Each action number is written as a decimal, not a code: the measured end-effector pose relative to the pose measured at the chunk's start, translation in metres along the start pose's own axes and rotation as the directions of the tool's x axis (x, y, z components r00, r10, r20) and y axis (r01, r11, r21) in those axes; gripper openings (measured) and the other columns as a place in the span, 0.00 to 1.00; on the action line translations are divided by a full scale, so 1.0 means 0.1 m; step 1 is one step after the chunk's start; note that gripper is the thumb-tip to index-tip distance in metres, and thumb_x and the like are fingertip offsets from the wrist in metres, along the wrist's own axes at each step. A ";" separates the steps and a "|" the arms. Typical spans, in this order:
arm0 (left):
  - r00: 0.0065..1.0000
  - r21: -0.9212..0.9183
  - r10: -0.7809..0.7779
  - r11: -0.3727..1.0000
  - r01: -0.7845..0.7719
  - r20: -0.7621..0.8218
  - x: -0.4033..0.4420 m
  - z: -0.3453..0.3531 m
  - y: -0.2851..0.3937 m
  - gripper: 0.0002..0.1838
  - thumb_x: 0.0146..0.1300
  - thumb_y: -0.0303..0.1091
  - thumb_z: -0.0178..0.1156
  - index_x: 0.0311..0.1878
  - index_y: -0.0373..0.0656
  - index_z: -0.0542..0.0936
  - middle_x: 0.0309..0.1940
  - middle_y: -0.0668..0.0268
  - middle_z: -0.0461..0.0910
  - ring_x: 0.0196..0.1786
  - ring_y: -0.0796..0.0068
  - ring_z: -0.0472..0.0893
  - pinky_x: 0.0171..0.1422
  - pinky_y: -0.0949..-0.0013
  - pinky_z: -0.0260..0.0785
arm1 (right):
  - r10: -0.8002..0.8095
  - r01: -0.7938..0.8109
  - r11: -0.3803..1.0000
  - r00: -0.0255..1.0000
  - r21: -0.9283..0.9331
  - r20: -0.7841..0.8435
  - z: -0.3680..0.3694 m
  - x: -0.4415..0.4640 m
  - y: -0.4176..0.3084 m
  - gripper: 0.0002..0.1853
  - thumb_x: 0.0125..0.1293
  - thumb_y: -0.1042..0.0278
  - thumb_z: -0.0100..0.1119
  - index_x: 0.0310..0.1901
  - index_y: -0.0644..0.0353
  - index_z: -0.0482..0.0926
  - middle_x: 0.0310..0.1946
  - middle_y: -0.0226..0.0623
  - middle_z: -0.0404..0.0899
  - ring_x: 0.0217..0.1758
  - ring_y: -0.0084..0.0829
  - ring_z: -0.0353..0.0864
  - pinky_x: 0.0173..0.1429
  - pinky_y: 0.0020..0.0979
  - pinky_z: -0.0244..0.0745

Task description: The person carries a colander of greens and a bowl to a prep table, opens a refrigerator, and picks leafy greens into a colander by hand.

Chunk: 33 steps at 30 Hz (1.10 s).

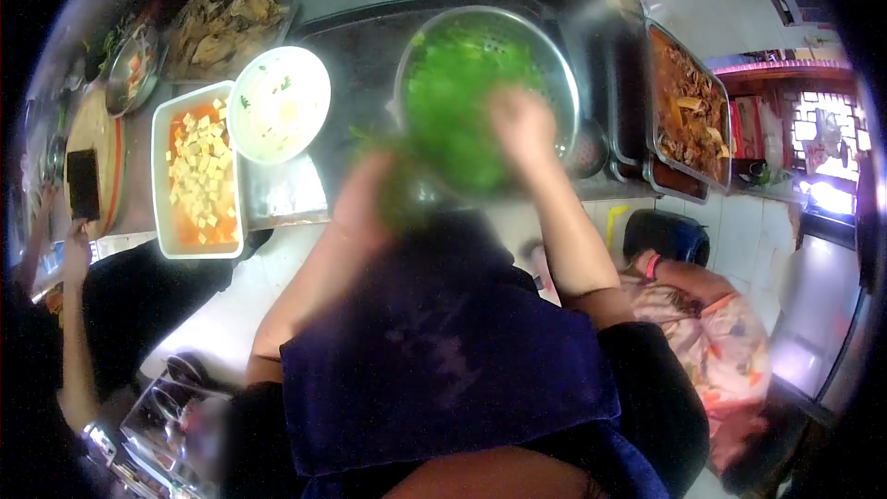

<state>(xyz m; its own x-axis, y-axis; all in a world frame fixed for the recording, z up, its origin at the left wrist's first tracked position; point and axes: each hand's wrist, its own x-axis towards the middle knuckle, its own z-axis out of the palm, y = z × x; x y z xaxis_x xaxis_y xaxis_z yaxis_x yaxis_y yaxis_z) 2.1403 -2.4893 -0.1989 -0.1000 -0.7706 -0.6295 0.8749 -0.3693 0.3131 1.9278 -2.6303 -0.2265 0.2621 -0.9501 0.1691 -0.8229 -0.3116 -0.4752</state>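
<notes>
A metal colander (pixel 571 83) full of chopped leafy greens (pixel 462 83) stands on the counter in front of me. My right hand (pixel 524 129) is over the greens at the colander's right side; motion blur hides how its fingers are set. To the left of the colander, near the counter's front edge, my left hand (pixel 363 199) is closed around a bunch of leafy greens (pixel 404 187), also blurred. Left of that hand, a white bowl (pixel 280 106) with a few green scraps overlaps a white tub (pixel 231 222) of pale yellow cubes (pixel 201 171) in reddish liquid.
A tray of brown food (pixel 688 115) lies at right on stacked dark trays. Behind the tub is a tray of brownish pieces (pixel 226 32), with a metal bowl (pixel 136 74) beside it. At left, a person's hand (pixel 78 236) holds a phone (pixel 83 185). Another person (pixel 702 342) is at right.
</notes>
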 end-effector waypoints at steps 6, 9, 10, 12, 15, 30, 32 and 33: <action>0.996 -0.048 -0.086 0.995 0.086 0.018 -0.08 0.12 0.04 0.17 0.61 0.45 0.58 0.44 0.41 0.76 0.33 0.62 0.80 0.27 0.68 0.79 0.31 0.68 0.75 | 0.065 -0.027 0.938 0.993 0.346 -0.099 -0.19 -0.05 -0.04 0.04 0.53 0.68 0.62 0.31 0.56 0.82 0.40 0.42 0.79 0.49 0.43 0.75 0.54 0.38 0.68; 0.994 -0.002 -0.107 0.994 0.107 0.007 -0.04 0.09 0.02 0.17 0.61 0.46 0.57 0.45 0.42 0.76 0.32 0.62 0.80 0.27 0.68 0.79 0.30 0.67 0.74 | 0.183 -0.110 0.814 0.980 0.571 -0.073 -0.21 -0.07 -0.06 0.03 0.57 0.72 0.61 0.33 0.60 0.80 0.38 0.38 0.79 0.43 0.31 0.76 0.48 0.27 0.70; 0.993 0.003 -0.119 0.993 0.119 0.004 -0.04 0.09 0.02 0.18 0.61 0.46 0.57 0.45 0.42 0.76 0.32 0.62 0.80 0.27 0.67 0.79 0.30 0.67 0.74 | 0.254 -0.183 0.721 0.967 0.668 -0.010 -0.26 -0.09 -0.12 0.03 0.59 0.73 0.61 0.34 0.61 0.80 0.37 0.36 0.79 0.41 0.27 0.77 0.46 0.24 0.70; 0.990 -0.003 -0.141 0.990 0.141 -0.006 -0.03 0.10 0.01 0.17 0.62 0.46 0.57 0.46 0.42 0.75 0.32 0.62 0.80 0.27 0.67 0.79 0.30 0.66 0.74 | 0.309 -0.288 0.582 0.943 0.760 0.122 -0.38 -0.11 -0.23 0.04 0.61 0.75 0.58 0.37 0.64 0.79 0.34 0.29 0.79 0.37 0.18 0.75 0.43 0.18 0.70; 0.987 0.009 -0.158 0.987 0.158 -0.021 0.01 0.06 -0.02 0.17 0.62 0.45 0.56 0.47 0.43 0.75 0.32 0.62 0.81 0.27 0.67 0.79 0.31 0.66 0.75 | 0.329 -0.334 0.536 0.928 0.775 0.173 -0.46 -0.16 -0.33 0.04 0.62 0.75 0.59 0.38 0.64 0.78 0.34 0.28 0.80 0.36 0.17 0.75 0.43 0.20 0.70; 0.949 0.100 -0.116 0.991 0.091 0.295 0.06 0.01 -0.07 0.19 0.64 0.39 0.56 0.54 0.39 0.74 0.46 0.60 0.80 0.45 0.68 0.81 0.51 0.64 0.75 | -0.523 0.570 0.742 0.821 0.352 -0.228 -0.60 -0.45 -1.05 0.09 0.53 0.74 0.59 0.37 0.61 0.80 0.42 0.40 0.81 0.45 0.40 0.79 0.50 0.36 0.72; 0.933 0.052 -0.182 0.983 0.175 0.309 -0.04 0.15 0.02 0.19 0.63 0.39 0.57 0.53 0.38 0.74 0.46 0.60 0.80 0.45 0.68 0.81 0.51 0.64 0.75 | -0.353 0.431 0.800 0.901 0.417 -0.254 -0.60 -0.41 -1.07 0.13 0.52 0.76 0.59 0.41 0.63 0.78 0.40 0.43 0.80 0.44 0.38 0.78 0.49 0.34 0.73; 0.936 0.096 -0.185 0.982 0.164 0.301 -0.05 0.18 0.03 0.19 0.63 0.39 0.57 0.53 0.38 0.74 0.46 0.60 0.80 0.45 0.68 0.81 0.51 0.65 0.75 | -0.313 0.353 0.809 0.935 0.469 -0.164 -0.63 -0.37 -1.10 0.11 0.53 0.76 0.60 0.40 0.64 0.78 0.38 0.40 0.81 0.40 0.34 0.78 0.46 0.31 0.73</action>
<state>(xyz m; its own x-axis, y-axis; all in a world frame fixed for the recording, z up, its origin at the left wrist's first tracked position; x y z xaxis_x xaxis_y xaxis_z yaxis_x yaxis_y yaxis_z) 2.1351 -2.4960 -0.1817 -0.3981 -0.8087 -0.4330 0.7974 -0.5384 0.2724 1.9766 -2.5600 -0.1264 0.4205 -0.7887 0.4484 -0.3368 -0.5946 -0.7301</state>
